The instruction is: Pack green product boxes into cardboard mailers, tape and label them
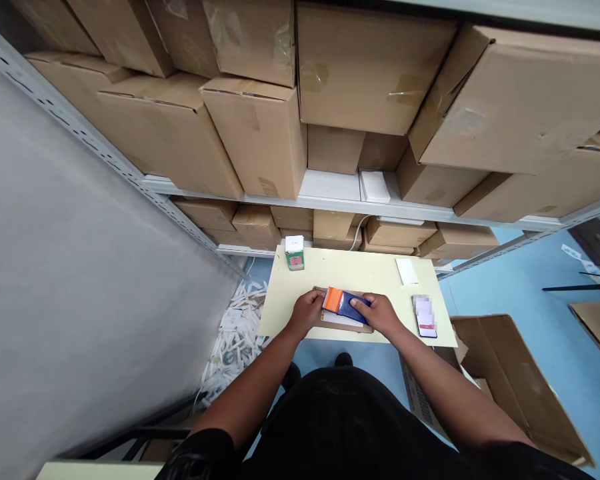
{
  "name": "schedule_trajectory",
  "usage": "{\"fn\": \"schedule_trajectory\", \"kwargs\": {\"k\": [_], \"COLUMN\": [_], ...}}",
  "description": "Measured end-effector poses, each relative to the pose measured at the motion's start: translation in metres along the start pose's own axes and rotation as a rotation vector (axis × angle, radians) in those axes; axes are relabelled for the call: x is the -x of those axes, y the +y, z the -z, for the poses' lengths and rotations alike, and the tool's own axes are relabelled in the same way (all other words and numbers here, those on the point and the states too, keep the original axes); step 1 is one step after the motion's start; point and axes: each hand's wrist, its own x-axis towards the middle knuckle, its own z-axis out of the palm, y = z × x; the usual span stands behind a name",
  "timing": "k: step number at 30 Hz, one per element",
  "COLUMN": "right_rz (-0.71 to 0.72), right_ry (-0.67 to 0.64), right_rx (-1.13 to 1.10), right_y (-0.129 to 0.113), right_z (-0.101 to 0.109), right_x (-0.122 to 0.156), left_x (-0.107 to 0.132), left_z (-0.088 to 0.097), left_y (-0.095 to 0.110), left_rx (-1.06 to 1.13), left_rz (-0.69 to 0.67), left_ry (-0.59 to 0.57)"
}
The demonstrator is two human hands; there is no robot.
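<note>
A small flat packet (349, 307), dark blue with an orange left end, is held over the table in front of me. My right hand (380, 312) grips its blue end, thumb on top. At the orange end, my left hand (307, 312) is closed in a pinch on the packet's edge; the fingertips are partly hidden. Under the packet lies a brown flat board (330, 325), with a white sheet (341, 318) showing on it. What the packet contains cannot be made out.
The pale yellow table (360, 270) bears a green and white box (295, 253), a white card (407, 272) and a phone (425, 316). Shelves (325, 185) of cardboard boxes rise behind. White paper strips (236, 333) litter the floor at left; an open carton (515, 380) stands at right.
</note>
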Motion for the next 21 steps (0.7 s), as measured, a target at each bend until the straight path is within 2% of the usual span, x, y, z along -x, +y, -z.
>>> {"fn": "schedule_trajectory", "kwargs": {"k": [5, 9, 12, 15, 17, 21], "right_rz": [0.006, 0.005, -0.004, -0.042, -0.06, -0.076], "right_ry": [-0.045, -0.105, -0.132, -0.143, -0.162, -0.193], "right_rx": [0.103, 0.22, 0.313, 0.37, 0.375, 0.399], "right_y": [-0.014, -0.03, -0.037, -0.034, -0.029, -0.025], "right_z": [0.001, 0.008, 0.018, 0.028, 0.029, 0.022], "right_x": [-0.003, -0.005, -0.006, -0.005, -0.004, -0.004], "left_x": [0.003, 0.003, 0.002, 0.0, -0.002, -0.007], "left_z": [-0.001, -0.003, 0.009, 0.03, 0.042, 0.043], "left_y": [0.003, -0.003, -0.011, -0.021, -0.03, -0.05], "left_rx": [0.125, 0.045, -0.044, -0.107, -0.15, -0.234], "left_rz": [0.109, 0.106, 0.105, 0.138, 0.145, 0.171], "left_ry": [0.002, 0.089, 0.197, 0.327, 0.348, 0.393]}}
